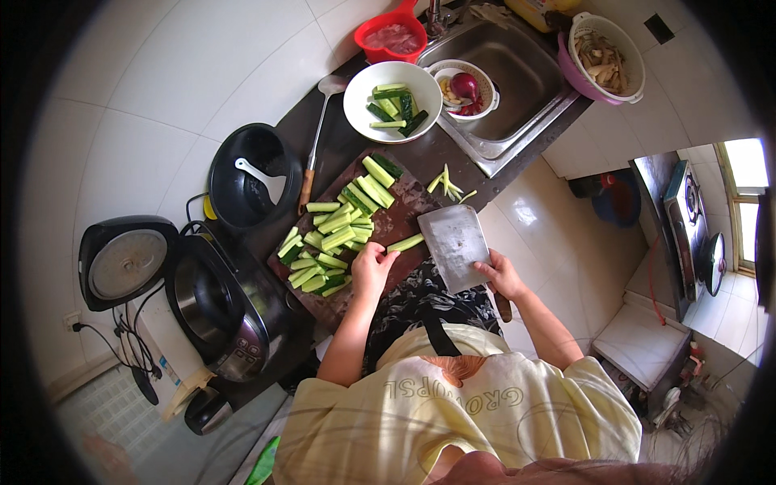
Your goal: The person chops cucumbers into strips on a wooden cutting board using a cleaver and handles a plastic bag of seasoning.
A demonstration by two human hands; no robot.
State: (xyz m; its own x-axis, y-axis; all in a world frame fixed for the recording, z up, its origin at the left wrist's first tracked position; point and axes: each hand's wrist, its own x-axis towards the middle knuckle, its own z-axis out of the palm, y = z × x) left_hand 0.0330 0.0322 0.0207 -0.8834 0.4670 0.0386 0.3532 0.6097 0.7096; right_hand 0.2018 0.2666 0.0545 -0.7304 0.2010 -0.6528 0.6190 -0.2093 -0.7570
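Note:
My left hand (371,271) pinches the near end of a cucumber stick (406,243) over a dark red-brown cutting board (397,212). In my right hand (503,276) is a Chinese cleaver (454,245), gripped where the blade meets its wooden handle. The broad blade lies flat to the view at the board's right edge, close to the far end of the stick. Cut cucumber pieces (336,233), several with dark green skin, are heaped on the board left of and beyond my left hand. A white bowl (393,133) behind the board holds more cucumber pieces.
Thin cucumber trimmings (447,183) lie on the dark counter near a steel sink (527,79). A white colander (489,109) holds a red onion. A red ladle-like container (364,42) holds meat. A wood-handled spatula (315,139), black pot (233,200) and open rice cooker (242,303) stand left.

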